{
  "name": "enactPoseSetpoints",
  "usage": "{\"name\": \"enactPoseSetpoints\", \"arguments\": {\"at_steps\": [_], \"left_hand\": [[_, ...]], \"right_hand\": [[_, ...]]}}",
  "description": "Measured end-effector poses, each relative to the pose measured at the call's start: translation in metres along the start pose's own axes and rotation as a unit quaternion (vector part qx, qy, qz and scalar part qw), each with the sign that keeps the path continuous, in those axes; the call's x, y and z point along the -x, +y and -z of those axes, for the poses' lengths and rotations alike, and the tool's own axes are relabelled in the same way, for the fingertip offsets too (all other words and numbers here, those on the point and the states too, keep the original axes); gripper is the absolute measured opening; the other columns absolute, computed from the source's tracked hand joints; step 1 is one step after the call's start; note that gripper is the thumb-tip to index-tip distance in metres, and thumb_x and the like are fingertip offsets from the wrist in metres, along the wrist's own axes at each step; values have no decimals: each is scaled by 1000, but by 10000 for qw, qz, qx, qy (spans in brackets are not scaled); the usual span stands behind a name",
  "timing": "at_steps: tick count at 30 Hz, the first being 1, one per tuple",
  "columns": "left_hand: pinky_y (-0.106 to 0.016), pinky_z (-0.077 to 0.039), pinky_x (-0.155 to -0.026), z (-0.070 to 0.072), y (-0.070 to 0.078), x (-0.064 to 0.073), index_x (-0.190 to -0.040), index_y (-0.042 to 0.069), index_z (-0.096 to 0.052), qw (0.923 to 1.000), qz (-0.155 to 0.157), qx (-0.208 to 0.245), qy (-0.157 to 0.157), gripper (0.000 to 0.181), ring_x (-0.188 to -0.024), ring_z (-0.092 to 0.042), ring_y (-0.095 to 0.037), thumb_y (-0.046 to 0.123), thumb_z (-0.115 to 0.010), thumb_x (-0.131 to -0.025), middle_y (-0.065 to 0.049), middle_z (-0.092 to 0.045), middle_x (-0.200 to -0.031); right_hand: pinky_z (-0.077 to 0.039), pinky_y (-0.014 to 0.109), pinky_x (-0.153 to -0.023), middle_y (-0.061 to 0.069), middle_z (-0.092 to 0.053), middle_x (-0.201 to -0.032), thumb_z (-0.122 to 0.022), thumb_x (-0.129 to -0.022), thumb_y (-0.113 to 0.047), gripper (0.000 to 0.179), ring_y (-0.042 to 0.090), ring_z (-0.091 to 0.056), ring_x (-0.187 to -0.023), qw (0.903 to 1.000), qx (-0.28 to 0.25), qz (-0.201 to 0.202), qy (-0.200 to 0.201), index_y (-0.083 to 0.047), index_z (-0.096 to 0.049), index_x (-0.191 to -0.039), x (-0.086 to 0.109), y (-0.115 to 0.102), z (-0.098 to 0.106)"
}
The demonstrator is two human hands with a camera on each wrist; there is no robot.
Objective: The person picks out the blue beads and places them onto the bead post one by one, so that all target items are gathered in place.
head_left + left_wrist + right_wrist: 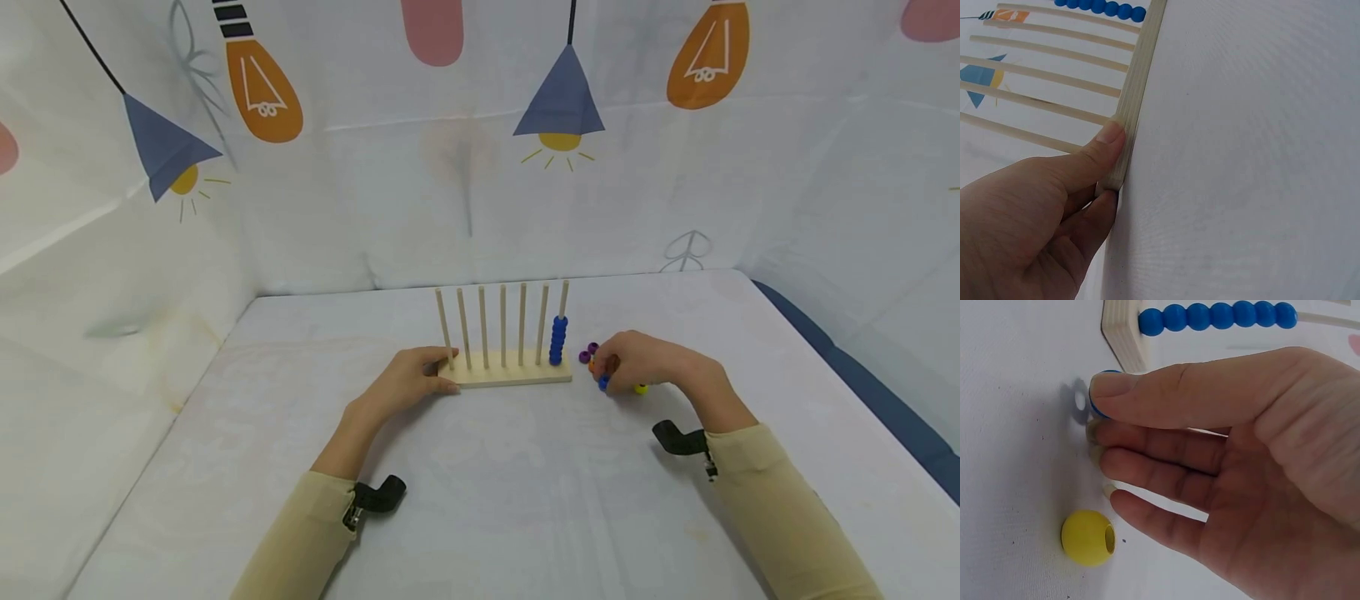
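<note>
A pale wooden base [510,377] carries several upright pegs [503,325]. Blue beads [557,342] are stacked on the rightmost peg; the other pegs are bare. At the base's left end, my left hand [408,375] grips it between thumb and fingers, as the left wrist view also shows. To the right of the base, my right hand [645,362] pinches a single blue bead [1099,403] just above the table. A yellow bead [1085,539] lies below the fingers in the right wrist view. Purple beads [585,357] and a partly hidden orange bead [592,366] lie beside the right hand.
A white cloth covers the table [495,483]. Behind it hangs a white curtain [360,192] printed with lamps and bulbs. A dark blue strip [847,367] runs along the right edge. Each sleeve cuff bears a black wrist mount [378,495].
</note>
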State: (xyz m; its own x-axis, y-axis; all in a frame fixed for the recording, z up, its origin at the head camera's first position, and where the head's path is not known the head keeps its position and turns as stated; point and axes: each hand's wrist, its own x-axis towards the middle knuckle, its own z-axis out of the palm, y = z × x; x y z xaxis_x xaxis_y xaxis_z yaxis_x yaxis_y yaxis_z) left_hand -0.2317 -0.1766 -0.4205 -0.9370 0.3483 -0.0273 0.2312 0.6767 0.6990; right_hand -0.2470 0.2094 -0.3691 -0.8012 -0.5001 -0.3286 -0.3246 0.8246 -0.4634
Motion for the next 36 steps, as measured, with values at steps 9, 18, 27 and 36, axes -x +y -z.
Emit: {"name": "enactPoseSetpoints", "arguments": {"at_steps": [9, 18, 27, 36], "left_hand": [[-43, -35, -119, 0, -2, -1, -139, 21, -60, 10000, -12, 39, -4, 61, -145, -41, -20, 33, -81, -83, 2, -56, -147], [-44, -36, -119, 0, -1, -1, -138, 20, -60, 10000, -60, 62, 31, 61, -144, -43, -22, 32, -81, -82, 1, -56, -146], [-44, -36, -119, 0, -2, -1, -138, 21, -60, 9999, -83, 52, 48, 61, -143, -43, -22, 32, -81, -82, 2, -56, -146], [-43, -36, -118, 1, 1, 0, -138, 20, -61, 9999, -99, 39, 10, 60, -143, -44, -21, 32, -81, -83, 3, -56, -146]], "right_hand": [[-55, 34, -81, 3, -70, -101, -72, -85, -10, 16, 19, -59, -92, 9998, -175, -42, 96, -13, -72, -100, -1, -3, 1], [-54, 34, -80, 4, -71, -100, -70, -87, -8, 12, 19, -62, -90, 9963, -333, 440, 653, -10, -70, -99, -2, -6, 6], [-55, 39, -82, 5, -72, -102, -67, -88, -8, 21, 20, -62, -92, 9881, -640, 493, 1306, -7, -70, -109, 0, -9, 8], [-54, 49, -91, 7, -71, -105, -65, -91, -9, 23, 24, -62, -98, 9780, -513, 561, 1944, -6, -69, -113, 5, -14, 13]]}}
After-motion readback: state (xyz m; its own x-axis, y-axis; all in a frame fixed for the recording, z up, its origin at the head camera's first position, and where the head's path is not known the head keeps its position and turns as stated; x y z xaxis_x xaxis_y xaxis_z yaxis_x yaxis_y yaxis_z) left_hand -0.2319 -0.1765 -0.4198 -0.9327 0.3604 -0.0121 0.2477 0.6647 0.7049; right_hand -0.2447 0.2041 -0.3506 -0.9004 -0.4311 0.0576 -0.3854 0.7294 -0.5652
